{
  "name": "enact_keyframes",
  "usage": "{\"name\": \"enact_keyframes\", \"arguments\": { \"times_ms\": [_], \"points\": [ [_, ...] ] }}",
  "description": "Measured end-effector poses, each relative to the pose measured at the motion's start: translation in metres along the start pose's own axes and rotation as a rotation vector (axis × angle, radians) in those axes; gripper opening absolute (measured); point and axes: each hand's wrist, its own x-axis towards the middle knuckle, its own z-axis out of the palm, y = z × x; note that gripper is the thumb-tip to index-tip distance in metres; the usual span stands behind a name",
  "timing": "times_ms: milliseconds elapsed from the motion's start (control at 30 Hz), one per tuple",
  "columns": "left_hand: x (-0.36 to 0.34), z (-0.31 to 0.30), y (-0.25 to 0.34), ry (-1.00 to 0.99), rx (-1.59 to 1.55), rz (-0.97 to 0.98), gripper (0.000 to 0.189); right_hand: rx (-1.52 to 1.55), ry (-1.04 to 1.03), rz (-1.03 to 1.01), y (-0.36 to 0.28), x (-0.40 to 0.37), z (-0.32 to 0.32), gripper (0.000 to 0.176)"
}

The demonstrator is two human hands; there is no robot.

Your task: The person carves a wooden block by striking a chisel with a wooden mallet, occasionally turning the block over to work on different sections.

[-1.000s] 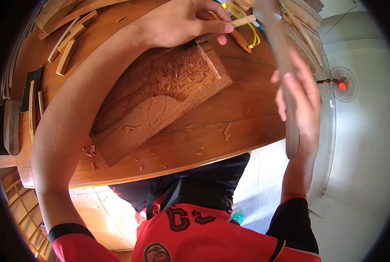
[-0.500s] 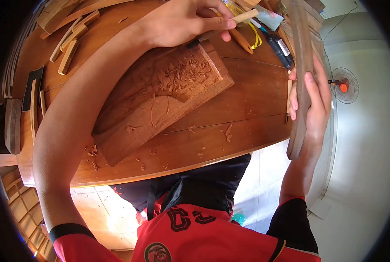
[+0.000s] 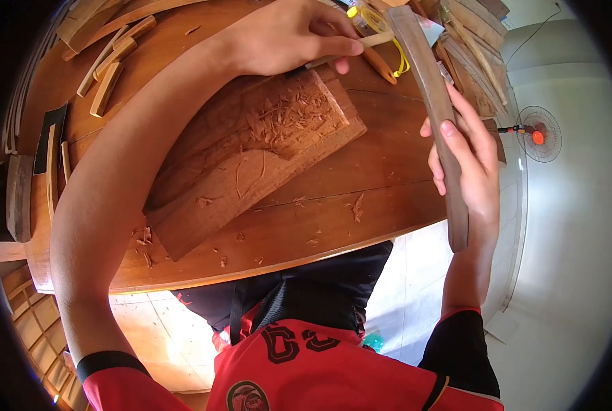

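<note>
My left hand [image 3: 285, 38] is closed around a chisel, its pale wooden handle [image 3: 378, 39] sticking out to the right past my fingertips. The dark blade [image 3: 323, 60] points down-left, its tip at the far end of a brown wooden block [image 3: 217, 198]. Curled shavings [image 3: 282, 127] cover a recess carved in that block. At the right, my right hand [image 3: 467, 151] grips a long grey-brown wooden bar [image 3: 436, 103] around its middle. The bar's upper end overlaps the end of the chisel handle in this view.
An orange-brown wooden handle [image 3: 380, 65] and a yellow cord [image 3: 403, 61] lie beyond the block. Pale wood strips [image 3: 106, 89] sit at the left of the table [image 3: 388, 198], with stacked wood [image 3: 480, 55] at the back right. A fan [image 3: 540, 133] stands farther right.
The bar in my right hand has swung left, its upper end coming to the chisel handle. My left hand and the chisel have shifted slightly down-left; the block stays put.
</note>
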Motion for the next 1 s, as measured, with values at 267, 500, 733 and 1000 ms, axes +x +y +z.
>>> {"name": "enact_keyframes", "arguments": {
  "times_ms": [267, 500, 733, 1000],
  "points": [
    [0.002, 0.0, -0.007, 0.04, 0.057, -0.026, 0.031, -0.014, -0.019, 0.007, -0.002, -0.002, 0.0, 0.051],
    [0.001, 0.0, -0.006, 0.015, -0.013, 0.014, 0.031, -0.017, 0.0, -0.012, -0.001, -0.002, -0.001, 0.052],
    [0.006, 0.002, -0.019, 0.05, 0.008, 0.096, 0.03, 0.024, 0.093, -0.074, -0.006, -0.001, -0.002, 0.05],
    [0.004, 0.002, -0.014, -0.004, -0.044, 0.036, 0.031, -0.028, 0.025, -0.033, -0.003, -0.001, 0.0, 0.051]
  ]
}}
